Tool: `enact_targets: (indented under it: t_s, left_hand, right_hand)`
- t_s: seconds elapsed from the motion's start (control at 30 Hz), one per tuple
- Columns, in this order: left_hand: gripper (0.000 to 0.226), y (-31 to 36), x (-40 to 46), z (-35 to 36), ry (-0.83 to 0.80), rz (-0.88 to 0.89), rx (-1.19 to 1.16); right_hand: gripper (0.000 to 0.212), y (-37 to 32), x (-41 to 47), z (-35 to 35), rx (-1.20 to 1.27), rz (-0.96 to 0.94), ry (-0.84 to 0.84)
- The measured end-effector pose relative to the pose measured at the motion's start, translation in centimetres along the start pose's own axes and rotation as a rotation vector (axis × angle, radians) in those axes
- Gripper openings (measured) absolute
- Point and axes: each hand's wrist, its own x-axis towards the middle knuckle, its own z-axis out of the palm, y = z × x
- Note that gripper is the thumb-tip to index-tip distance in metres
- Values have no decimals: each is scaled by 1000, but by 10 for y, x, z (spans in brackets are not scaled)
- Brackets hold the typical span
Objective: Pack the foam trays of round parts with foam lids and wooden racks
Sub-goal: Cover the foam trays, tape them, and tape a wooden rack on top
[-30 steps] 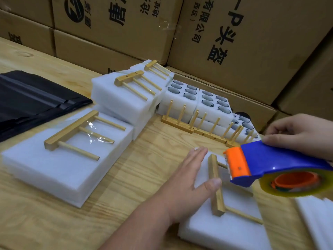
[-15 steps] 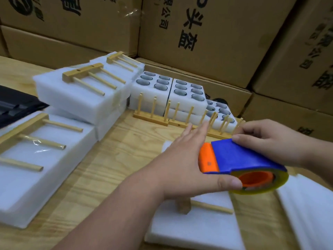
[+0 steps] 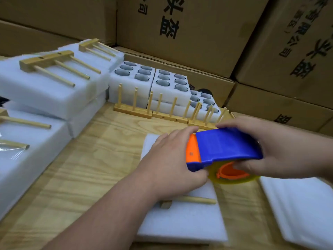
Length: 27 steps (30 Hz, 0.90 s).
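Note:
A blue and orange tape dispenser (image 3: 223,148) hovers over a white foam pack (image 3: 182,224) in front of me. My right hand (image 3: 266,150) grips its rear, thumb inside the orange roll core. My left hand (image 3: 169,165) cups the orange front end, fingers at the tape edge. A wooden rack (image 3: 194,200) lies flat on the pack, mostly hidden under my left hand. Open foam trays of round parts (image 3: 149,76) stand at the back, with upright wooden racks (image 3: 158,110) lined up before them.
Finished foam packs with racks taped on top (image 3: 50,87) are stacked at the left. Loose foam lids (image 3: 302,210) lie at the right. Cardboard boxes (image 3: 198,33) wall off the back. Bare wooden tabletop (image 3: 93,159) shows between the stacks.
My view has swung right and closer. My left hand lifted off the rack and closed on the dispenser's front, while the right hand brought the dispenser leftward over the pack.

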Motion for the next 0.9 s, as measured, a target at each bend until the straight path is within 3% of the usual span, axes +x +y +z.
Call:
enact_targets:
  t_s: [0.43,0.63,0.77,0.9]
  left_hand:
    - [85,1,0,2,24,-46,-8]
    - [101,1,-1,1,15,-53,-29]
    - [110,4,0,1,-6,-68,-35]
    - [114,4,0,-1,-35,-119,-44]
  right_hand:
    - [81,-14,6,-7,-169,0,-88]
    - [96,-13,11,-18,83,152,-165]
    - [71,-18,24,-18,227,268,-145]
    - [71,-24,40,-6,160,445,-131]
